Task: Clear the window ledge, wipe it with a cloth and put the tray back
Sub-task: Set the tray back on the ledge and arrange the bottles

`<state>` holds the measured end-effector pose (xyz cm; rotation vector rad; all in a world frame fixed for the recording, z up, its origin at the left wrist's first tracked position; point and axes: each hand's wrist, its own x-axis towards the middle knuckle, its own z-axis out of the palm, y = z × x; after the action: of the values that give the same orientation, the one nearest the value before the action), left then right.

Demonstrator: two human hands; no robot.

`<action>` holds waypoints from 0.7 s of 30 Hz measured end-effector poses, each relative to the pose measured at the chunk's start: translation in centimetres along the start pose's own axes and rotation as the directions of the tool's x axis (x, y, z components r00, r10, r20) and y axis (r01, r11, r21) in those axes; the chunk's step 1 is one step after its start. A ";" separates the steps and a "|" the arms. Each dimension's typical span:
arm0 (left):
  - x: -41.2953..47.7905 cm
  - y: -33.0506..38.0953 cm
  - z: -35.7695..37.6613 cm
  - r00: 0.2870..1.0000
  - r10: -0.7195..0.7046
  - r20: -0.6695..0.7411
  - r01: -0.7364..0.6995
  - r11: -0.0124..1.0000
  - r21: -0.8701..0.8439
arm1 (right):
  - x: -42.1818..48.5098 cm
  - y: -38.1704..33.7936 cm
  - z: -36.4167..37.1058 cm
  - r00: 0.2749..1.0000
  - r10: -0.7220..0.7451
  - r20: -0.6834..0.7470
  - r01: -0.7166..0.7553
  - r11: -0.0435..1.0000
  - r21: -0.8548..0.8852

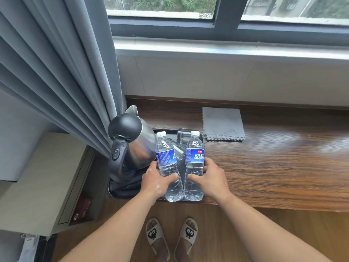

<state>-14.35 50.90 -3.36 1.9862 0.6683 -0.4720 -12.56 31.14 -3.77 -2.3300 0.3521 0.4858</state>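
A black tray sits at the left end of the wooden window ledge. On it stand a steel kettle with a black lid, clear glasses and two water bottles with blue labels. My left hand is wrapped around the lower part of the left bottle. My right hand grips the right bottle the same way. Both bottles stand upright at the tray's near edge. A folded grey cloth lies on the ledge just right of the tray.
A grey curtain hangs at the left, touching the kettle. The window and a pale wall run behind the ledge. A low cabinet stands to the left. My feet in slippers are on the wooden floor below.
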 end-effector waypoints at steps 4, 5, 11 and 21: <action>0.2 -0.5 0.0 1.000 0.000 0.029 0.002 0.998 -0.068 | -0.4 -0.1 0.1 1.000 -0.021 -0.022 0.021 1.000 0.005; 0.2 -0.5 0.0 0.999 0.013 0.034 -0.011 0.998 -0.064 | -0.5 0.0 0.2 0.999 -0.036 -0.023 0.036 0.999 -0.002; -0.7 -0.2 -0.4 0.992 0.110 0.061 -0.107 0.993 -0.056 | -1.6 0.1 0.4 0.990 -0.128 -0.059 0.127 0.992 -0.018; -1.4 0.3 -0.9 0.945 0.316 0.089 -0.302 0.943 -0.140 | -3.1 1.0 -0.5 0.948 -0.258 -0.188 0.275 0.959 0.065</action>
<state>-15.20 51.20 -1.96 1.8874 0.2993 -0.3367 -15.63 30.44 -2.66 -2.2920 0.1340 0.1264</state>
